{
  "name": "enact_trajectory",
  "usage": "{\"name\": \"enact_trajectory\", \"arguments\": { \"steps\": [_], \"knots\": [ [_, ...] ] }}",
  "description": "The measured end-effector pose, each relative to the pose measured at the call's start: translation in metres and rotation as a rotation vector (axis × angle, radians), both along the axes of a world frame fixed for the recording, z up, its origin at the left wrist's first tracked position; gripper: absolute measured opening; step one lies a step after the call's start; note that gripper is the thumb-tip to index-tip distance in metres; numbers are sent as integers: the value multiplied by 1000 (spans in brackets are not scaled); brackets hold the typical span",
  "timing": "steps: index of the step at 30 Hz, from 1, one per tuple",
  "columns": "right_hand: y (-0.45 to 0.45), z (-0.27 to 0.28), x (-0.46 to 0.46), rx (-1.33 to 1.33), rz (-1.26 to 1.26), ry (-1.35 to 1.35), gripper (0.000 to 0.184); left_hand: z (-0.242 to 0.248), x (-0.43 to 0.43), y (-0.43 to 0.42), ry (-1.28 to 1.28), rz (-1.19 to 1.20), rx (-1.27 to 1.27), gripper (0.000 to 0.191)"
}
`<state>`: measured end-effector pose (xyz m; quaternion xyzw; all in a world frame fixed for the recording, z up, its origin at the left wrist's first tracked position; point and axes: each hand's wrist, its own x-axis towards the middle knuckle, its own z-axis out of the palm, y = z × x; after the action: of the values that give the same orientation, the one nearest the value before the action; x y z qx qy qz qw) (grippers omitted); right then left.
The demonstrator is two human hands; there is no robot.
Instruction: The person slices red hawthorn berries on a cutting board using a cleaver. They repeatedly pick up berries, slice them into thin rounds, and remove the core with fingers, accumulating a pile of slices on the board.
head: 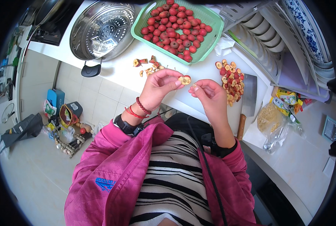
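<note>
My left hand (162,84) pinches a halved red hawthorn fruit (185,80), its pale cut face towards me. Just right of it, my right hand (211,97) has thumb and forefinger closed on a small pale bit (194,85), perhaps a seed. Beyond my left hand, halved fruit and scraps (153,65) lie on the white counter (122,70). To the right of my right hand, a heap of cut hawthorn pieces (232,82) rests on a white cutting board (204,72). A cleaver (249,94) with a wooden handle lies along the heap's right side.
A green plastic basket (218,31) of whole red hawthorns stands at the back. Left of it is a steel steamer pot (74,42) with a black handle. A dish rack (289,76), a bag of yellowish beans (268,117) and a grater (331,128) are at the right.
</note>
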<state>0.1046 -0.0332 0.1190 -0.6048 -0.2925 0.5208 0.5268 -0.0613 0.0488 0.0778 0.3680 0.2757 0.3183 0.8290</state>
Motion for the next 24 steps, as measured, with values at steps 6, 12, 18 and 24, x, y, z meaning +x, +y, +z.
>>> {"name": "enact_trajectory", "arguments": {
  "steps": [6,12,18,24],
  "knots": [
    [2,-3,-7,90,5,-256,11,2,-4,2,57,16,39,23],
    [5,-2,-14,137,26,-523,12,4,-7,2,142,-18,197,19],
    [7,-6,-19,109,-3,-533,12,2,-8,1,103,-25,203,19],
    [7,-10,-18,-61,-2,-258,12,4,-12,-2,160,-47,278,15]
  ]
}}
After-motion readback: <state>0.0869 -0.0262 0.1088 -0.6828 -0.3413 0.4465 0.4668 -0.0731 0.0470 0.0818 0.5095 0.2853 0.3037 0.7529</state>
